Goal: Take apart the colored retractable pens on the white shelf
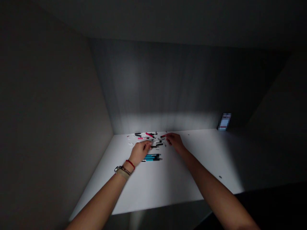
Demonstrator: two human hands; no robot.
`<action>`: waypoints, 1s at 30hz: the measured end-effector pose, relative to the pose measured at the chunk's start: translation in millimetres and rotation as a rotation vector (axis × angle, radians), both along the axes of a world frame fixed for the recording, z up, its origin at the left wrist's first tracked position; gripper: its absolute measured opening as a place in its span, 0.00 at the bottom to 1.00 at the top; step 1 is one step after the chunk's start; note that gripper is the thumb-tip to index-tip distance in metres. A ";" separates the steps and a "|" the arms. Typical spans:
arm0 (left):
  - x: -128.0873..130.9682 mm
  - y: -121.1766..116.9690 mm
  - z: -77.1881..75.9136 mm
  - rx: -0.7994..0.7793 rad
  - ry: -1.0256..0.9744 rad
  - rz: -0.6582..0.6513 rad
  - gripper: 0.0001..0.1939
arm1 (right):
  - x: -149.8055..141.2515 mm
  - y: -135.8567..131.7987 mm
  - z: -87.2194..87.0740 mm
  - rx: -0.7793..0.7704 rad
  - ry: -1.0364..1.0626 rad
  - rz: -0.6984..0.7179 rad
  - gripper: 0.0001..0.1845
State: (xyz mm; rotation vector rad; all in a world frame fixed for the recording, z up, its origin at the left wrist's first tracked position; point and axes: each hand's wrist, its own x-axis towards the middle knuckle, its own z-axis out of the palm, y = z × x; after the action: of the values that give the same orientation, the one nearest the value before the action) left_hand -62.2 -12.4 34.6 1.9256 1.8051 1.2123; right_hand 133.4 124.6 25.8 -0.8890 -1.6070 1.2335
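Observation:
My left hand [140,151] is closed in a pinch at the near left side of a scatter of pen parts. From its fingertips a slim white-and-black pen part [158,140] reaches toward the right. Across from it, my right hand [175,141] has its fingers bent together at a red-and-black pen part [163,136]. A short black piece [154,147] shows just beside the left fingertips. Below the hands several blue pens [152,157] lie side by side, their left ends partly behind my left hand. Fine detail at the fingertips is too small to make out.
Red pen barrels [143,138], black pieces and white scraps [130,144] lie toward the back of the white table [153,188]. A grey panel [155,86] rises behind. A blurred-out phone-like object [224,122] leans at the back right. A small dark disc [220,177] marks the right side.

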 end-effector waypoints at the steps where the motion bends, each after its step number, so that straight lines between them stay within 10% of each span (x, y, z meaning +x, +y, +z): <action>1: -0.7 0.4 0.6 0.016 -0.025 0.024 0.18 | 1.7 2.8 -2.4 0.009 -0.038 -0.027 0.21; 9: -2.7 9.2 4.6 0.085 -0.632 -0.029 0.20 | 4.3 3.8 -8.2 0.301 -0.418 -0.042 0.11; 14: -2.4 9.4 5.6 -0.014 -0.896 -0.093 0.24 | -3.6 -15.6 2.5 0.096 -0.308 0.344 0.25; 18: 0.9 8.9 4.6 -0.070 -0.953 -0.127 0.24 | -7.2 -27.1 7.6 -0.023 -0.161 0.489 0.26; 30: 0.9 10.1 -10.2 -0.192 -0.678 -0.104 0.21 | -7.3 -20.5 11.3 0.004 0.072 0.246 0.24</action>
State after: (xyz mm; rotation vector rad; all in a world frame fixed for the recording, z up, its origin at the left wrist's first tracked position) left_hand -61.3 -2.3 24.4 1.2649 1.3786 1.3739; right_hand 126.1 104.1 37.1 -0.6503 -1.6967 1.4138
